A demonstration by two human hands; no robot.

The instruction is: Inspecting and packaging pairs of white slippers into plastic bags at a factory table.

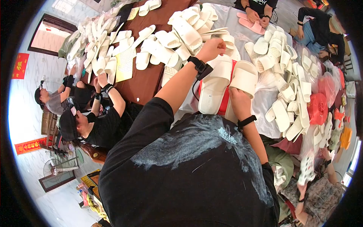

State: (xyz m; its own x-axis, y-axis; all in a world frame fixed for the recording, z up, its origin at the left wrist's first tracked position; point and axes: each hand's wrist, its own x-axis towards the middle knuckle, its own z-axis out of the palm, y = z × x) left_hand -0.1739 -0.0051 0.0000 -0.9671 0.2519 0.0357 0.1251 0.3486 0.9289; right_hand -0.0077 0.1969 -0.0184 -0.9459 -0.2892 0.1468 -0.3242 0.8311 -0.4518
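Observation:
My right hand (239, 103) grips the heel end of a white slide slipper (245, 77), holding it sole-down over a red item (226, 99) on the table. A matching white slipper (214, 86) lies just left of it on the same red item. My left hand (211, 47), with a black wrist strap, reaches forward into a heap of white slippers (187, 32). Its fingers are curled against a slipper at the heap's edge, and I see only the back of the hand. Both forearms rise from my black shirt at the bottom.
White slippers lie in heaps on the brown table (149, 81), at the left (100, 49) and the right (281, 72). Co-workers sit at the left (96, 121), top (257, 9) and right; one handles pink slippers (250, 23). Red bags (318, 108) lie at the right.

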